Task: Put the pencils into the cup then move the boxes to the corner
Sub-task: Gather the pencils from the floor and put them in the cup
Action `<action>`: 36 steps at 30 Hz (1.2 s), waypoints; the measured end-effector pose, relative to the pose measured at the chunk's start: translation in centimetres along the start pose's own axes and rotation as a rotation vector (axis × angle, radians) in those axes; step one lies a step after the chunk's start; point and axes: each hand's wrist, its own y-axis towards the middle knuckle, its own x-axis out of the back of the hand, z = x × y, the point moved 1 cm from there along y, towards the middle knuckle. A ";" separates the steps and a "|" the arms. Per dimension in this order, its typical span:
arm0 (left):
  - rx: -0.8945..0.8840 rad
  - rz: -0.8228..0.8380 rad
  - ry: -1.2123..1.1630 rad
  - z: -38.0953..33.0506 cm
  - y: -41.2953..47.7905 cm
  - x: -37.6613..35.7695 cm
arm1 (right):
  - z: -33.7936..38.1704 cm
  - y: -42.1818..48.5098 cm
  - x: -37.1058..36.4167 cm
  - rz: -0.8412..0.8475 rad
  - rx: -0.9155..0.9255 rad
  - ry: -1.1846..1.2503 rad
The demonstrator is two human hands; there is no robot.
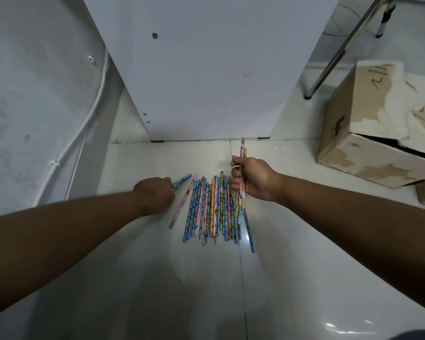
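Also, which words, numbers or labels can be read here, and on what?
Top of cardboard box: black handwritten marks, not clearly readable.
Side of same box: dark printed mark, too blurred to read.
On the pencils: printed patterns, too small to read.
No text can be quoted.

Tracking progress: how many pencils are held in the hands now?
3: a pink pencil and a yellow-green pencil in the right hand; a blue pencil gripped by the left hand. The fists may hide more.
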 end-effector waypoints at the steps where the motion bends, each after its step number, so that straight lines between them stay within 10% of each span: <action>1: -0.012 -0.035 -0.027 0.2 0.0 0.3 | 0.3 -0.1 0.0 0.004 0.005 0.013; 11: 0.102 -0.147 -1.218 -1.6 -1.2 6.4 | 3.2 0.8 -3.4 0.138 0.097 0.202; 36: -0.056 0.502 -2.004 -9.6 -4.9 16.2 | 10.5 -6.6 -7.8 0.165 0.260 -0.463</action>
